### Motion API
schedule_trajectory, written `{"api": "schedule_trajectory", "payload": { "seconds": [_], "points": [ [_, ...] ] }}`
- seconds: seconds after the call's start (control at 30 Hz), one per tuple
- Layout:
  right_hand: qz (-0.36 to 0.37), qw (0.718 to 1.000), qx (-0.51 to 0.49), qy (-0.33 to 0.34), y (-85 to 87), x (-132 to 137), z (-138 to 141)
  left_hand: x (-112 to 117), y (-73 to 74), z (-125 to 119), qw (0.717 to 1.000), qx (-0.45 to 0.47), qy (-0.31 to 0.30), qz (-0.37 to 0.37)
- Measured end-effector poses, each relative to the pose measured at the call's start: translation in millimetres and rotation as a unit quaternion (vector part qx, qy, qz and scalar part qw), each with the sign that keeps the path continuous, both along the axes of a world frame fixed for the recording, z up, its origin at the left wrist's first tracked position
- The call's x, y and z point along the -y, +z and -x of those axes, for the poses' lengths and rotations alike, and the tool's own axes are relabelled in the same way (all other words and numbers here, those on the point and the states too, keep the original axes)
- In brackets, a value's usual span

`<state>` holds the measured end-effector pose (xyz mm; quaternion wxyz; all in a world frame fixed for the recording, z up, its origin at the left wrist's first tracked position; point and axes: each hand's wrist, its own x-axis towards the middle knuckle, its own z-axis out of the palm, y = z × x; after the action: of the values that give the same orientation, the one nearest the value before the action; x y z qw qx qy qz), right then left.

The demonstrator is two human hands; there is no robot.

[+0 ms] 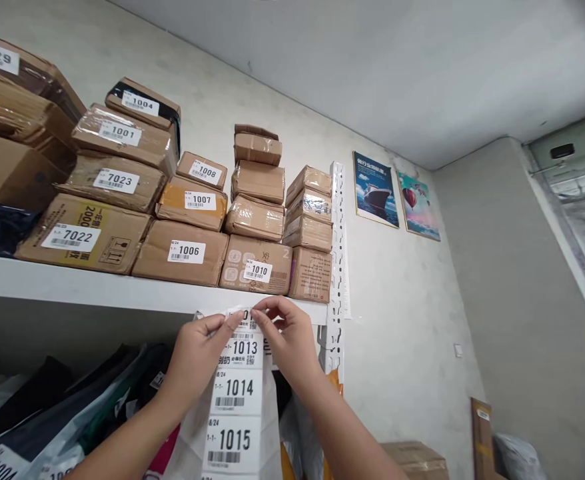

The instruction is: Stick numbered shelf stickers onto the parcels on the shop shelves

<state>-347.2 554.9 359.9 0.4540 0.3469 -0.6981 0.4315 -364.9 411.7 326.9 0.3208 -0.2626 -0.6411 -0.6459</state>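
Observation:
My left hand (200, 353) and my right hand (286, 339) are raised just below a white shelf (97, 288). Both pinch the top of a hanging strip of white labels (237, 393) printed 1013, 1014 and 1015. My right thumb and forefinger grip the topmost label at its upper edge, while my left fingers hold the strip's left side. Right above the hands stands a cardboard box labelled 1010 (256, 265).
The shelf carries several taped cardboard parcels with number labels, such as 1006 (181, 252) and 7022 (82, 235). Soft plastic mailers (47, 420) fill the space below. A perforated shelf upright (336, 267), two wall posters (375, 190) and floor boxes (417, 460) lie to the right.

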Motion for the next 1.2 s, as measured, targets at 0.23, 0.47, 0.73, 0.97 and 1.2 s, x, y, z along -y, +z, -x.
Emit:
{"api": "schedule_trajectory", "payload": {
  "seconds": [0.23, 0.47, 0.73, 0.97, 1.2],
  "points": [
    [-0.011, 0.998, 0.058, 0.029, 31.0, 4.3, -5.9, 1.7, 24.0, -1.1, 0.996, 0.019, -0.075, -0.037],
    [-0.054, 0.993, -0.106, -0.027, 44.1, 7.7, -7.6, 5.9, 31.6, 1.3, 0.995, 0.013, -0.082, -0.050],
    [-0.057, 0.978, -0.197, -0.044, 68.0, 18.6, 0.0, 16.4, 41.9, -0.1, 0.997, 0.041, -0.062, -0.013],
    [0.077, 0.974, -0.206, -0.050, 136.6, 26.0, 24.5, 22.3, 42.9, 0.5, 0.998, -0.023, -0.024, 0.047],
    [-0.021, 0.926, -0.197, -0.320, 163.7, 28.0, 33.7, 34.2, 31.4, 4.0, 0.997, -0.033, -0.057, 0.031]
  ]
}}
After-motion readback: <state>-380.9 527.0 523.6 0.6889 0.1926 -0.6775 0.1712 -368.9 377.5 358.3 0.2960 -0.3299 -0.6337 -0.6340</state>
